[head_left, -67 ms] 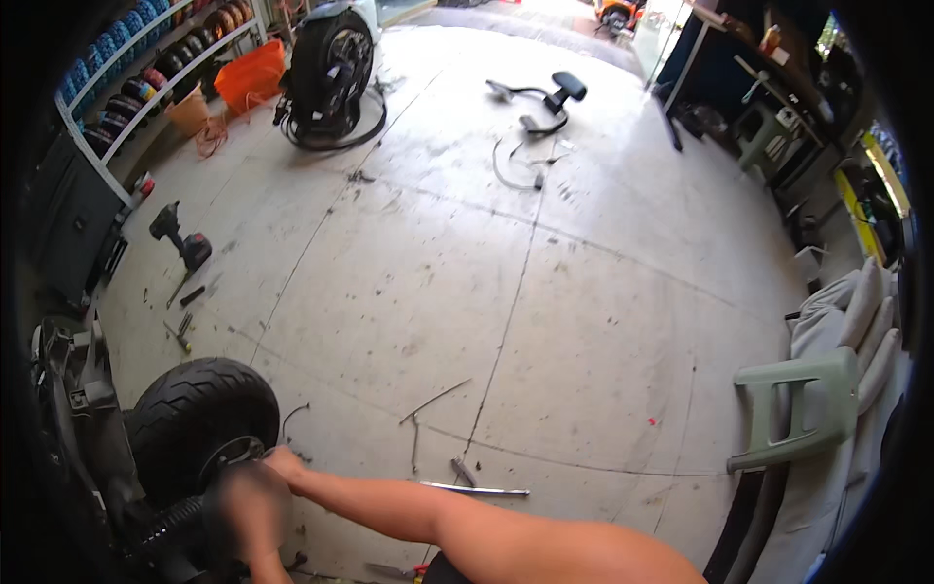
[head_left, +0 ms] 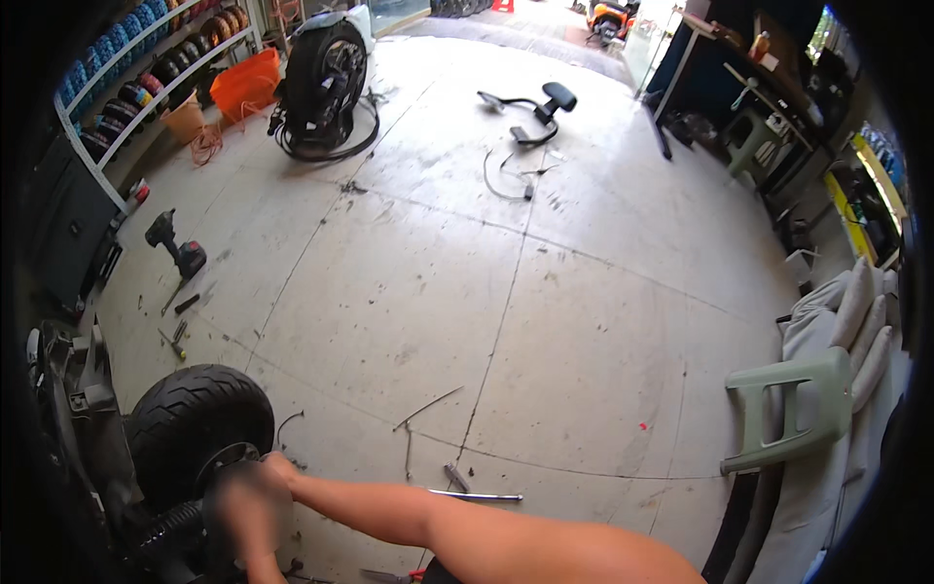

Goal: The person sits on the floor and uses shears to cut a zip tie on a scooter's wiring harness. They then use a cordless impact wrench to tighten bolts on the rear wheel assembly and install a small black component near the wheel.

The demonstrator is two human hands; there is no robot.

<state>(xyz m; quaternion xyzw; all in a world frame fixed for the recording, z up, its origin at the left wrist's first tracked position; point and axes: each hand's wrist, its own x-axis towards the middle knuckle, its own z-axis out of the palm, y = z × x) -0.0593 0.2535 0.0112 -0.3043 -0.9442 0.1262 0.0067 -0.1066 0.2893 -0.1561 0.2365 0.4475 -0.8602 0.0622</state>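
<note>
At lower left, a black knobby-treaded tire point(head_left: 197, 409) on a wheel with a dark hub point(head_left: 226, 453) lies beside a black vehicle body part point(head_left: 83, 389) and a coiled spring part point(head_left: 163, 528). My right hand point(head_left: 277, 470) is at the hub, fingers closed on something I cannot make out; my bare right arm stretches from the lower right. Just left of it, my left hand point(head_left: 241, 511) reaches up from the bottom edge, heavily blurred, so its fingers and anything in them are hidden. A metal bar point(head_left: 486, 495) and thin rods point(head_left: 428, 409) lie right of the hands.
A drill point(head_left: 175, 238) and small tools lie at left. Farther back are a tire rack point(head_left: 170, 54), orange bin point(head_left: 243, 83), electric unicycle point(head_left: 321, 88) and padded bracket point(head_left: 556, 94). A green stool point(head_left: 788, 409) and grey cushions point(head_left: 856, 321) are at right, with a desk point(head_left: 739, 58) behind.
The room and floor items appear shifted slightly in the picture as the view moves a little. Both hands stay at the wheel hub in nearly the same position.
</note>
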